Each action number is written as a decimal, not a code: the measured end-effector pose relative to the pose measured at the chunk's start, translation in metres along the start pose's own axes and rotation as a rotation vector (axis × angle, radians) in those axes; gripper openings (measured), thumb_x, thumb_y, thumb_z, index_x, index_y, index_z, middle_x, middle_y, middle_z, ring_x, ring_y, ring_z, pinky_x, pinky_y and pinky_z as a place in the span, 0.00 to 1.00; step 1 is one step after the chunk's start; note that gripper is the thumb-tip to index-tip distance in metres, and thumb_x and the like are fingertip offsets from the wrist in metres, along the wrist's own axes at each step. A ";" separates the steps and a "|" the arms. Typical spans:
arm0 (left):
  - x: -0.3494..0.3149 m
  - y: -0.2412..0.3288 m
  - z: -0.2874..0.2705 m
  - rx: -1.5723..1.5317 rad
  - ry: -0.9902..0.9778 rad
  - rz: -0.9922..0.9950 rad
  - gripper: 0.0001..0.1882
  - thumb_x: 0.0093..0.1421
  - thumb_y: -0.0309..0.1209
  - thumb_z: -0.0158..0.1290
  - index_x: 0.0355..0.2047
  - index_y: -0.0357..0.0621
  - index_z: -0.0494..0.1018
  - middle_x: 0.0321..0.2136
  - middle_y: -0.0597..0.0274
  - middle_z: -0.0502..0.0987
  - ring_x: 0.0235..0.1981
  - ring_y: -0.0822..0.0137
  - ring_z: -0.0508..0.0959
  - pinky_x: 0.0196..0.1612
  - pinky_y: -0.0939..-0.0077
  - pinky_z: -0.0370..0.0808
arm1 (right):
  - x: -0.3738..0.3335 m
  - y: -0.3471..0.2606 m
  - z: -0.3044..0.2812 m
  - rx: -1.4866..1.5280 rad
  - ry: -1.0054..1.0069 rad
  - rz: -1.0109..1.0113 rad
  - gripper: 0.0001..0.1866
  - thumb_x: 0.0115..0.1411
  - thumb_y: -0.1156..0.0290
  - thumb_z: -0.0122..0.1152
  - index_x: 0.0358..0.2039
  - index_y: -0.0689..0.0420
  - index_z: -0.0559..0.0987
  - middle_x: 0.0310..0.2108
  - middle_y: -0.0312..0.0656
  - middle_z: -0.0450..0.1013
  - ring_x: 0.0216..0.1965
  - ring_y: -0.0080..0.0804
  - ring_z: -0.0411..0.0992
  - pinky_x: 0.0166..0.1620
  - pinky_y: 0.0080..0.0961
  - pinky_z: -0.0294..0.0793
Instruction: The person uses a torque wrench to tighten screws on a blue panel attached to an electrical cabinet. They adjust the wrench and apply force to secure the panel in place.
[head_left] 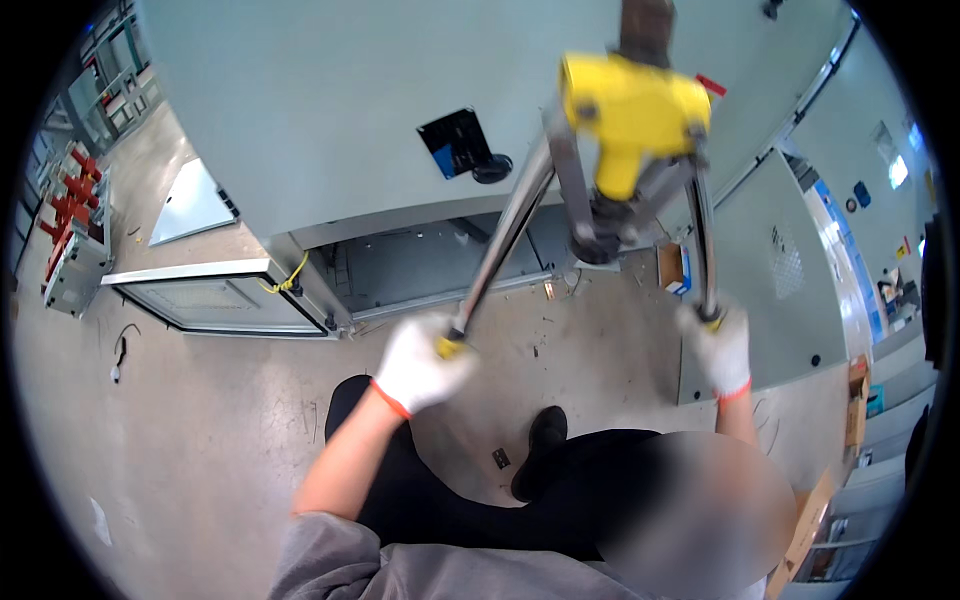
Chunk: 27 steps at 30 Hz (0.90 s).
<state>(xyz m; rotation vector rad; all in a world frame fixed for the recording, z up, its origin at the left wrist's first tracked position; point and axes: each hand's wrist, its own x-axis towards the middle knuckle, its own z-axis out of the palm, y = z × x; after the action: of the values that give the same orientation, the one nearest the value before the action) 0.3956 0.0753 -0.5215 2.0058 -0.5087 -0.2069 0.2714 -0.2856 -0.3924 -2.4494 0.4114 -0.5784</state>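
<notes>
I hold a two-handled hand riveter (640, 105) with a yellow head and long steel arms, raised in front of a large pale grey metal cabinet (320, 90). My left hand (422, 362), in a white knitted glove with an orange cuff, is wrapped round the end of the left handle. Round the end of the right handle closes my right hand (720, 345), gloved alike. The two handles stand well apart. The riveter's head is slightly blurred, and its far end runs out at the upper edge. Whether its tip touches the cabinet I cannot tell.
On the cabinet face are a black panel (455, 140) and a dark round piece (492, 168). A framed door (220, 300) stands open at lower left, tied with yellow cord. A small blue-and-white box (675, 268) sits by the right panel. Red-topped equipment (75, 220) stands far left.
</notes>
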 end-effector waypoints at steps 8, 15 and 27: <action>0.059 -0.147 -0.018 0.769 0.034 0.289 0.10 0.46 0.36 0.66 0.26 0.44 0.83 0.24 0.51 0.81 0.28 0.47 0.83 0.32 0.55 0.79 | 0.058 0.263 0.082 -0.468 0.024 -0.106 0.09 0.53 0.64 0.72 0.28 0.55 0.83 0.25 0.54 0.77 0.32 0.62 0.78 0.36 0.46 0.77; 0.043 -0.246 0.094 0.703 -0.295 -0.093 0.17 0.56 0.46 0.62 0.37 0.47 0.85 0.37 0.49 0.86 0.40 0.44 0.85 0.44 0.52 0.82 | -0.071 0.342 0.218 -0.151 -0.042 0.296 0.13 0.49 0.60 0.76 0.28 0.55 0.84 0.22 0.51 0.76 0.26 0.56 0.77 0.32 0.41 0.77; 0.036 -0.343 0.208 0.744 -0.936 -0.385 0.22 0.60 0.41 0.58 0.51 0.44 0.82 0.48 0.46 0.85 0.51 0.49 0.84 0.55 0.57 0.79 | -0.189 0.404 0.216 -0.333 -0.124 0.200 0.11 0.53 0.61 0.75 0.23 0.53 0.83 0.19 0.48 0.75 0.21 0.49 0.76 0.26 0.38 0.74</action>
<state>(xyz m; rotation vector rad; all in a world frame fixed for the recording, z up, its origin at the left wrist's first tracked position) 0.4441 0.0286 -0.9186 2.6485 -0.8494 -1.4069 0.1511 -0.4227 -0.8534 -2.6962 0.7415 -0.2888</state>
